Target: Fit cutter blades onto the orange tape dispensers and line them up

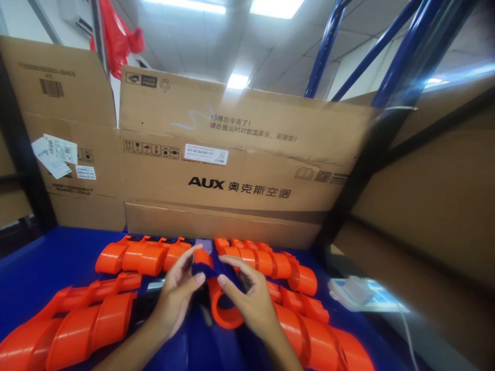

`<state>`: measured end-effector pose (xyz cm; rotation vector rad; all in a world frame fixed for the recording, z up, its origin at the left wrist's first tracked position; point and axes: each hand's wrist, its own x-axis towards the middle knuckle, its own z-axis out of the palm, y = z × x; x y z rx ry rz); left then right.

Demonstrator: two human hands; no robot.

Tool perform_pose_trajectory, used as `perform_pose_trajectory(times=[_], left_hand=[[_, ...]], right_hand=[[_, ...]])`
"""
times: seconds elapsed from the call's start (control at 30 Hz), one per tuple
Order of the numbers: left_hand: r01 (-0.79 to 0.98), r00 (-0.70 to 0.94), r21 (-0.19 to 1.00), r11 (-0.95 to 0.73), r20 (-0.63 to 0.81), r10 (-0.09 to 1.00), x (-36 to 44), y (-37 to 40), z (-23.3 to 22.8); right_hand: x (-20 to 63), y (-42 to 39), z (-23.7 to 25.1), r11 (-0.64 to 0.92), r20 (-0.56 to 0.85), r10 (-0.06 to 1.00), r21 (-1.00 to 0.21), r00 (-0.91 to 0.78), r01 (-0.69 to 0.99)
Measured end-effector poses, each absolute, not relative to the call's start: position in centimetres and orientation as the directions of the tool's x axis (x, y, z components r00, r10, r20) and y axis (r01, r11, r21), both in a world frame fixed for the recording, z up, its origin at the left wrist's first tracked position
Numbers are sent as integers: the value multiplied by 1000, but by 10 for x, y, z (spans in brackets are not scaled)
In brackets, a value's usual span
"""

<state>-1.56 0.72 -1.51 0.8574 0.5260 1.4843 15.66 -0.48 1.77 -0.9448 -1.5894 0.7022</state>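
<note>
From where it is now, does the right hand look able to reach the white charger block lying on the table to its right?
Probably yes: the right hand is beside the white charger block, with only low orange parts between them.

Both forearms reach forward from the lower edge of the view, converging toward the centre. The left hand (178,289) is turned palm inward with fingers curled, thumb raised. The right hand (247,293) lies palm down, fingers spread, fingertips nearly meeting the left's.
</note>
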Motion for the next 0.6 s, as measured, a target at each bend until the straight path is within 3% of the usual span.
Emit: perform_pose_trajectory(times=[0.6], left_hand=[[-622, 62, 772, -129, 213, 975, -15, 2, -11]], right_hand=[[160, -6, 18, 545, 537, 837, -805, -102, 236]])
